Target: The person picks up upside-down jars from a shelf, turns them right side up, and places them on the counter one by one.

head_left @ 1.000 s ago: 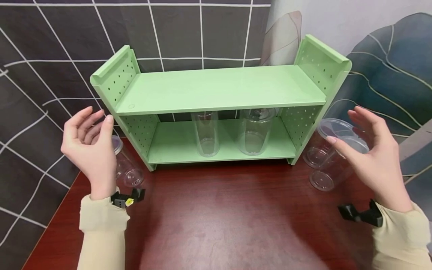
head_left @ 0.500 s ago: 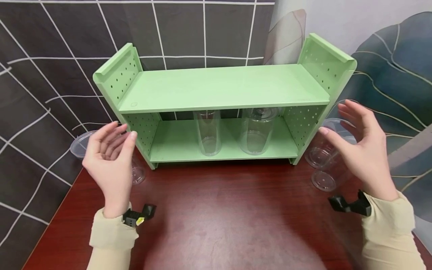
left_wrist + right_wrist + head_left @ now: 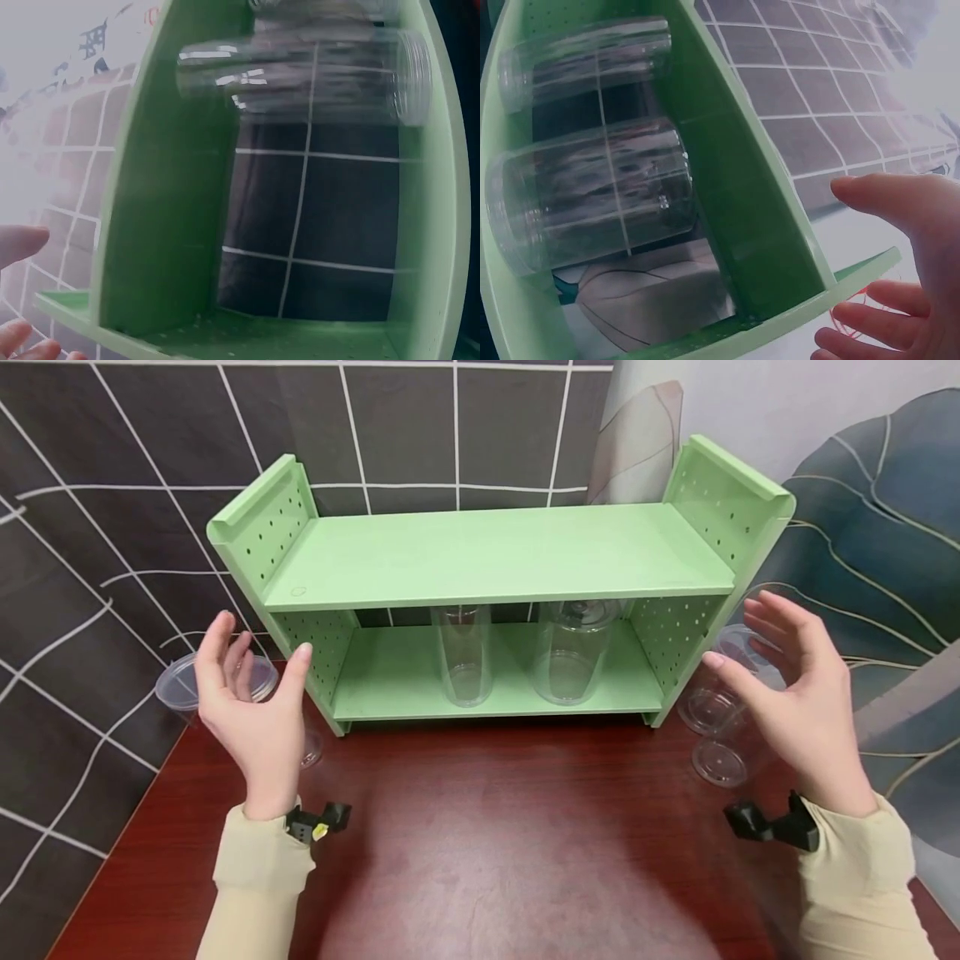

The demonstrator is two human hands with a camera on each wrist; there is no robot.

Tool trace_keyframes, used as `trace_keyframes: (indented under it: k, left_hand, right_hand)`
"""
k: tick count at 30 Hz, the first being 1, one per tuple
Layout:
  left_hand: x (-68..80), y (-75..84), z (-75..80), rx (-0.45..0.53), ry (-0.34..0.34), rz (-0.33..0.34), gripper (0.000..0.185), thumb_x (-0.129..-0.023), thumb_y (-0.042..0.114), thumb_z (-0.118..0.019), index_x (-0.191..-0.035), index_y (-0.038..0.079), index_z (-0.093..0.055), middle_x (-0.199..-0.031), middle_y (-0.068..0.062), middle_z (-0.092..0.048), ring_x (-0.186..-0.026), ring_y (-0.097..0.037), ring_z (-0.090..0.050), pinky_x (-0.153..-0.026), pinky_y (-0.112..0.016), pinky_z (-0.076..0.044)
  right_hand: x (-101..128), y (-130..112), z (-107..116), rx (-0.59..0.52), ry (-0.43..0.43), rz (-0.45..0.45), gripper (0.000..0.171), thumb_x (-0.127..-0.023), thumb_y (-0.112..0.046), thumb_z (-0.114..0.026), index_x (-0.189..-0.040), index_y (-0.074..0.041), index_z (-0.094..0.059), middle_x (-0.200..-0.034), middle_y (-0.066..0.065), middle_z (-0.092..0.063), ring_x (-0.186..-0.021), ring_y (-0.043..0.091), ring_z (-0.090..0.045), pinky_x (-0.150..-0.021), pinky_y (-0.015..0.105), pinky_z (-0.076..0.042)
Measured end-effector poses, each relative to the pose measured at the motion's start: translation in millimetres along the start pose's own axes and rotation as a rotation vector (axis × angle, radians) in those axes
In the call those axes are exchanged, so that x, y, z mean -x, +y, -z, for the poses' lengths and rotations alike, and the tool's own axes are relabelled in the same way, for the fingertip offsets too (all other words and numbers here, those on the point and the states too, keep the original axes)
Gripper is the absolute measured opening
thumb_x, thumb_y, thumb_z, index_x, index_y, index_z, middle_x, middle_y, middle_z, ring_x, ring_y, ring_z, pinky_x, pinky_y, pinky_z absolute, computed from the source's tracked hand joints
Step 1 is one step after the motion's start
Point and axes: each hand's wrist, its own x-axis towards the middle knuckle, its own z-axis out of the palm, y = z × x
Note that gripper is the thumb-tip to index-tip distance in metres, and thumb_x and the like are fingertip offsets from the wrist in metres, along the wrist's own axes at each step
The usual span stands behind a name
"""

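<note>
Head view: left hand (image 3: 251,714) and right hand (image 3: 795,702), both spread wide and empty, flank the green shelf (image 3: 495,560); a careless sweep could topple the clear cups (image 3: 720,727) at the table's right edge.

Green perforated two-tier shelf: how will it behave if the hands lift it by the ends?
The green perforated two-tier shelf looks like thin rigid panels, so probably stiff and light. The two clear plastic cups stand loose and upright on its lower tier, so tilting would likely topple them.

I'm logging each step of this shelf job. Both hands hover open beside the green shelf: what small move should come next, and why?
Probably the left hand should close round the clear cup just behind it. Its fingers are spread and hold nothing, and the green shelf has its top board bare.
</note>
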Motion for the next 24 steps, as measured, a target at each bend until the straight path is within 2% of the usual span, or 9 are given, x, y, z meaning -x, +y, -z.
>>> trace_keyframes:
  k: [6,9,15,19,24]
  left_hand:
    - [-14.1,-21.1,-3.8,-0.046,-0.073,0.077,0.072,-0.083,0.005,-0.084,-0.147,0.007,-0.052,-0.143,-0.003,-0.057,-0.128,-0.019,-0.055,-0.11,-0.031,-0.043]
    - [-16.6,-19.8,-6.4,-0.07,-0.089,0.09,0.071,-0.084,0.008,-0.084,-0.147,0.008,-0.053,-0.143,-0.004,-0.058,-0.127,-0.019,-0.056,-0.108,-0.031,-0.044]
    - [-14.5,-1.5,-12.5,-0.09,-0.064,0.075,0.064,-0.085,0.006,-0.082,-0.143,0.005,-0.057,-0.136,-0.007,-0.062,-0.121,-0.024,-0.059,-0.105,-0.032,-0.048]
    - [-20.7,-12.3,-13.1,-0.113,-0.038,0.074,0.06,-0.084,0.007,-0.083,-0.14,0.007,-0.06,-0.13,-0.005,-0.065,-0.116,-0.023,-0.063,-0.099,-0.031,-0.052]
    - [-29.7,-31.1,-11.6,-0.134,0.003,0.095,0.057,-0.083,0.012,-0.086,-0.136,0.013,-0.065,-0.125,-0.002,-0.068,-0.108,-0.019,-0.067,-0.093,-0.028,-0.055]
  right_hand:
    - [7,-3,-6,-0.008,-0.015,0.026,0.076,-0.084,0.0,-0.082,-0.15,-0.019,-0.049,-0.144,0.006,-0.056,-0.129,0.015,-0.054,-0.106,0.019,-0.041]
    - [10,-5,-10,-0.014,-0.04,0.038,0.078,-0.083,0.001,-0.082,-0.15,-0.018,-0.049,-0.144,0.008,-0.055,-0.129,0.015,-0.054,-0.102,0.016,-0.044]
    - [14,-7,-22,-0.045,-0.087,0.048,0.08,-0.081,0.002,-0.084,-0.151,-0.018,-0.049,-0.144,0.007,-0.056,-0.127,0.016,-0.055,-0.093,0.013,-0.048]
    - [16,-5,-36,-0.04,-0.1,0.061,0.08,-0.08,-0.002,-0.086,-0.15,-0.021,-0.051,-0.142,0.004,-0.058,-0.126,0.013,-0.056,-0.094,0.014,-0.047]
    - [8,0,-60,-0.104,-0.163,0.015,0.083,-0.08,-0.008,-0.088,-0.151,-0.019,-0.047,-0.146,0.004,-0.054,-0.133,0.02,-0.052,-0.107,0.024,-0.042]
